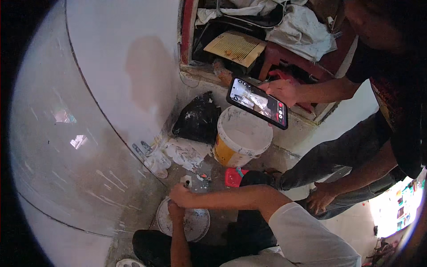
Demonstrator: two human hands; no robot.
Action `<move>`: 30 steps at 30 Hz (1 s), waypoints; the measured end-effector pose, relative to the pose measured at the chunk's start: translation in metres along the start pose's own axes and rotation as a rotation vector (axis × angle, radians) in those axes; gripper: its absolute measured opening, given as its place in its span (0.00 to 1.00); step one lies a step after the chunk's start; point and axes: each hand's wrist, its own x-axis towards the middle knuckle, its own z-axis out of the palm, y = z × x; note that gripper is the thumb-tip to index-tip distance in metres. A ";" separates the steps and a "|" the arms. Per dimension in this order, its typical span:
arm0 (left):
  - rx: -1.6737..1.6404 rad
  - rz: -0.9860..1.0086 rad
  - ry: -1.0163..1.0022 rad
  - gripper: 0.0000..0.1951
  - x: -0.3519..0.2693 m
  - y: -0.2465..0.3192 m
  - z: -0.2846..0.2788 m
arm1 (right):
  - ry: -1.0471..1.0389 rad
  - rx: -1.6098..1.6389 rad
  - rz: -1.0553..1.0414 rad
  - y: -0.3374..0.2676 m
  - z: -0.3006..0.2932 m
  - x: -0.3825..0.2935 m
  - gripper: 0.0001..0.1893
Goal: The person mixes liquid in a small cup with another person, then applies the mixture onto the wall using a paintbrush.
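My right hand (181, 195) is closed around a handle-like tool (187, 183), whose dark end sticks out above the fist. Directly below it, my left hand (176, 209) is a fist too, seemingly on the same handle; its fingers are partly hidden. Both hands are over a round white container (196, 227) with a stained, greyish top, between my knees. The tool's lower part cannot be seen. Past my hands, a small white piece (185, 180) and paint-spotted scraps lie on the floor.
A large paint bucket (227, 155) stands beside a black plastic bag (196, 116). Near my knee is a red plastic container (233, 177). Stained gloves (156, 163) lie by the wall. Another person (337, 160) stands at the right, holding a phone (257, 101) over the bucket.
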 end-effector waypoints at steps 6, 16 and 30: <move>-0.205 0.088 0.179 0.27 -0.008 0.019 -0.020 | -0.001 -0.119 0.154 -0.017 0.005 -0.014 0.08; 0.074 0.129 0.163 0.27 -0.001 0.019 -0.012 | 0.106 -0.093 -0.027 -0.033 0.053 0.014 0.06; -0.013 -0.007 0.089 0.48 -0.004 -0.008 0.002 | 0.036 0.054 -0.037 0.005 -0.043 -0.034 0.05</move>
